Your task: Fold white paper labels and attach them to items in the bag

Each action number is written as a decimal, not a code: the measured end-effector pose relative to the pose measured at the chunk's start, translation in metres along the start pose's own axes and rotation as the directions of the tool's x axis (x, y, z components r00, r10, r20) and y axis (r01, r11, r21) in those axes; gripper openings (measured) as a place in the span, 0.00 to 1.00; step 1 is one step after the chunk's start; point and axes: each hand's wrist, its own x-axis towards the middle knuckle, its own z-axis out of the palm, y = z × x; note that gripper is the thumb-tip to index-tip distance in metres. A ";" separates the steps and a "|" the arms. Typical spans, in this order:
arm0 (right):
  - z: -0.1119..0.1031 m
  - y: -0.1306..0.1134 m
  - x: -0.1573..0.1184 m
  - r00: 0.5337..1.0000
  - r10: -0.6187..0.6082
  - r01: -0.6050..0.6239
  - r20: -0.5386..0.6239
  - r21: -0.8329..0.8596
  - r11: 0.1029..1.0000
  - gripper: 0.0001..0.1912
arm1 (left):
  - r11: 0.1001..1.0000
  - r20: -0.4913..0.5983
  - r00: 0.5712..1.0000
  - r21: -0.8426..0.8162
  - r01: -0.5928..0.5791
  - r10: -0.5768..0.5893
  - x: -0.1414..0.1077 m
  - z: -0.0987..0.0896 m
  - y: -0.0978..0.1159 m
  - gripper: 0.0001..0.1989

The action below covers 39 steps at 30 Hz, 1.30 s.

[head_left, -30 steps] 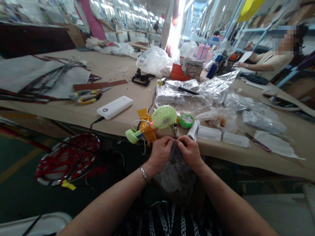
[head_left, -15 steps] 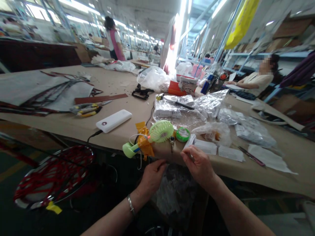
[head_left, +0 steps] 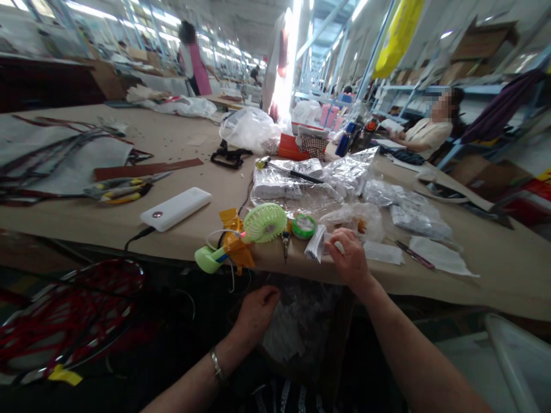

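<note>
My right hand (head_left: 349,259) is at the table's front edge with its fingers curled together, over small white paper slips. To its left stands a folded stack of white slips (head_left: 316,244); a flat pile of slips (head_left: 384,253) lies to its right. Whatever its fingertips hold is hidden. Below the edge, my left hand (head_left: 257,310) is closed, thumb against fingers, its contents not visible. Behind it hangs a clear plastic bag of white scraps (head_left: 284,334). Nearby on the table are a green tape roll (head_left: 303,226) and a small pointed tool (head_left: 286,245).
A green handheld fan (head_left: 264,222) is taped to the edge, left of the slips. A white power bank (head_left: 176,209), pliers (head_left: 124,190), plastic-wrapped packets (head_left: 286,180) and tweezers-like tool (head_left: 415,255) lie on the table (head_left: 206,172). A co-worker (head_left: 433,129) sits at right.
My right hand has moved onto the slips, just right of the folded stack. My left hand has dropped lower, away from the table edge. The view has turned slightly right.
</note>
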 end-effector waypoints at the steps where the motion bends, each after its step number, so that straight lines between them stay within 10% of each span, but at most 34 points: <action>1: -0.001 0.001 -0.009 1.000 -0.009 0.010 0.016 -0.009 1.000 0.08 | 1.000 0.010 1.000 0.008 -0.001 0.001 0.000 0.002 0.000 0.12; 7: 0.008 -0.005 -0.048 0.981 -0.108 0.130 0.160 -0.136 0.982 0.16 | 0.999 0.084 0.995 -0.021 -0.042 0.044 -0.004 0.012 0.008 0.13; 20: 0.007 0.000 -0.050 0.998 -0.022 0.032 -0.066 0.163 0.986 0.07 | 0.949 0.141 0.990 -0.313 0.039 0.005 -0.005 0.022 0.037 0.09; 25: -0.007 -0.021 -0.058 0.996 -0.084 0.089 -0.033 0.182 0.979 0.06 | 0.622 0.356 0.928 -0.703 0.344 -0.111 -0.001 0.030 0.065 0.13; 30: -0.013 -0.043 -0.079 0.970 -0.220 0.194 0.100 0.224 0.955 0.09 | 0.345 0.412 0.910 -0.850 0.398 -0.033 0.004 0.038 0.077 0.10; 39: -0.016 -0.008 -0.063 0.990 0.005 0.017 0.143 -0.153 0.988 0.22 | 0.473 0.383 0.893 -0.758 0.449 -0.235 0.003 0.039 0.067 0.04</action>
